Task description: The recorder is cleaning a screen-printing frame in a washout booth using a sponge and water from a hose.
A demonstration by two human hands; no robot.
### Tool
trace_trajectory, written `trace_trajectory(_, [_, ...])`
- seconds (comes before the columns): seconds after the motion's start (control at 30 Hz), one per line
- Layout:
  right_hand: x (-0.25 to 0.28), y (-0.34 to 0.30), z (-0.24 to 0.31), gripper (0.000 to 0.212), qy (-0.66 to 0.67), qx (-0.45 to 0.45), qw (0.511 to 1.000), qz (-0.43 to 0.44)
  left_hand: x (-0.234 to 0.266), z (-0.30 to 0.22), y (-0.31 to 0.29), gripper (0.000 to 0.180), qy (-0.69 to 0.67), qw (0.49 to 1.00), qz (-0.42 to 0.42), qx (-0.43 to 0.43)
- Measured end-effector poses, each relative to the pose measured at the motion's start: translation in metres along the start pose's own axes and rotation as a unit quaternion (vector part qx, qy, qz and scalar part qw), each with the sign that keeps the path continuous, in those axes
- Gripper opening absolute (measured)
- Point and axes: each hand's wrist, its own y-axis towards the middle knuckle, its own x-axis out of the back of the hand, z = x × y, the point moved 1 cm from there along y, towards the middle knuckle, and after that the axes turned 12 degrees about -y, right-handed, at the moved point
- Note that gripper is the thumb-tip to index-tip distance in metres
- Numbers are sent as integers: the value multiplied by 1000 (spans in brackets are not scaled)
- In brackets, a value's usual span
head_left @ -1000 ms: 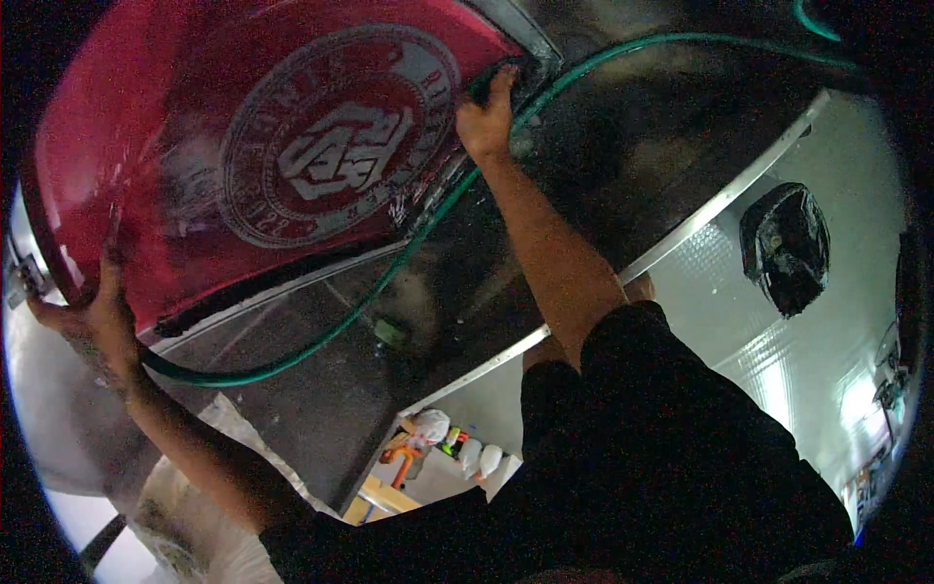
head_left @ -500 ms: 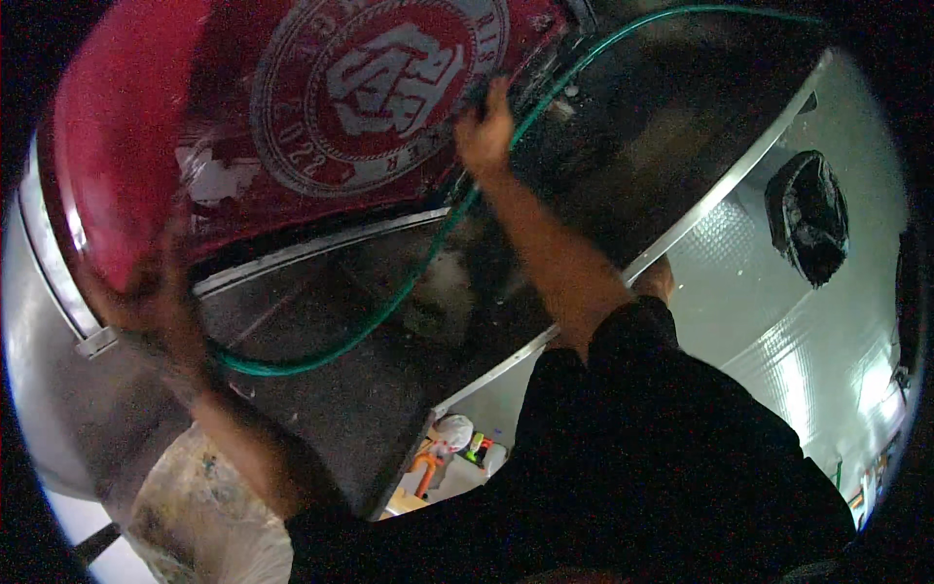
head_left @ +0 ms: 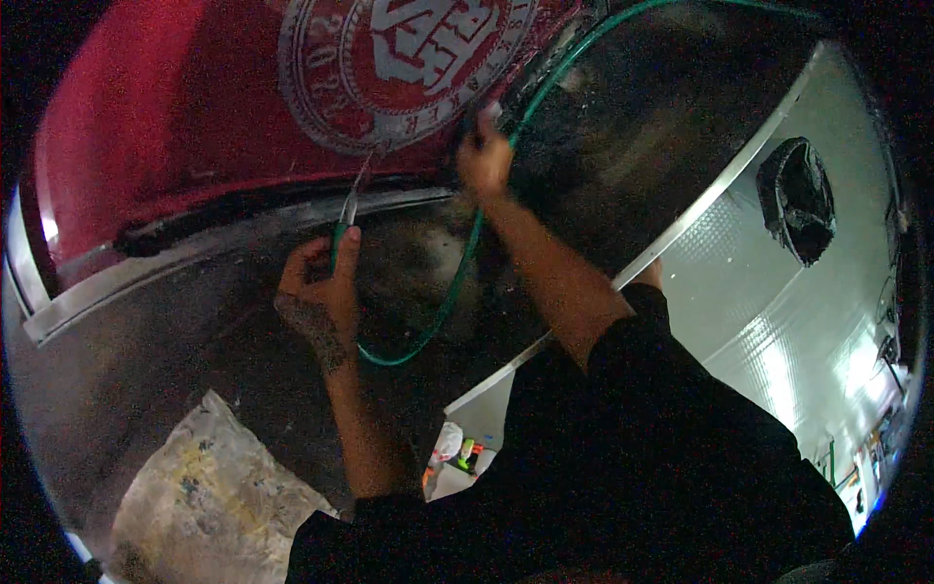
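My left hand [head_left: 323,287] is closed round a thin green hose [head_left: 389,360], its end upright between thumb and fingers. From that end a pale, tapering streak, perhaps water, reaches up to the lower edge of a red panel [head_left: 146,146]. A grey round emblem [head_left: 428,44] marks the panel. At the panel's lower right edge is my right hand [head_left: 486,161], blurred, fingers curled about something dark that I cannot make out. The hose passes behind this hand and loops below it.
Beneath the panel lies a dark, wet-looking surface with a pale metal edge [head_left: 720,185]. A stained, whitish sheet [head_left: 214,487] lies at the lower left. A silvery, quilted-looking sheet [head_left: 739,282] with a black object [head_left: 798,200] is on the right. Small bright items [head_left: 472,455] show below.
My left hand has moved right and up with the hose end, away from the panel's lower left corner. My right hand has dropped slightly. The view has shifted over the panel.
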Motion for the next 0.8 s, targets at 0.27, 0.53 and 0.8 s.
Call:
trace_trajectory(0.27, [12,17,19,28,-80,95,987,-105,-23,18,-8,93,-121,977,95,149])
trace_trajectory(0.53, [3,3,-40,24,-220,222,947,-70,-58,32,-3,119,-49,986,103,120])
trace_trajectory(0.8, [-23,-3,-64,24,-227,177,955,-72,-76,43,3,124,-42,982,127,135])
